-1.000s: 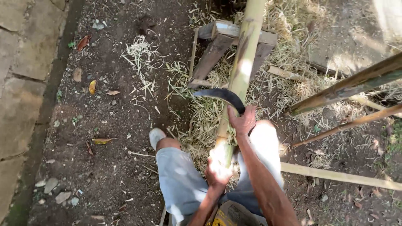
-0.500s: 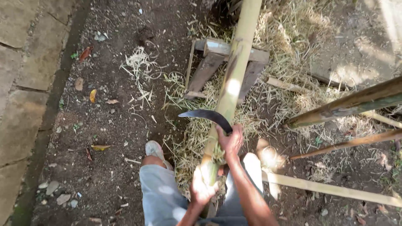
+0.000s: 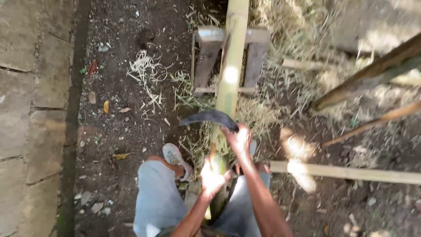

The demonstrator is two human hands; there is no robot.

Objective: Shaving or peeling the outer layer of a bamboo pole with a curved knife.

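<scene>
Bare dark soil (image 3: 127, 131), strewn with dry shavings and leaves, fills the ground seen from above; a paved stone strip (image 3: 26, 109) borders it at the far left. Long bamboo pole (image 3: 230, 79), yellow-green, runs from the top edge down between the person's knees and rests across a low wooden stand (image 3: 208, 57). Further bamboo poles (image 3: 368, 74) lie slanting at the right, and another pole (image 3: 351, 173) lies nearly level beside the right knee. Legs in pale blue trousers (image 3: 158, 197) flank the long pole; a grey shoe (image 3: 173, 156) sits just left of it. Right hand (image 3: 239, 138), its grip clamped on the handle of a dark curved blade (image 3: 208, 117), holds the blade crosswise against the pole. Left hand (image 3: 212, 177), sunlit, is closed around the pole nearer the body.
</scene>
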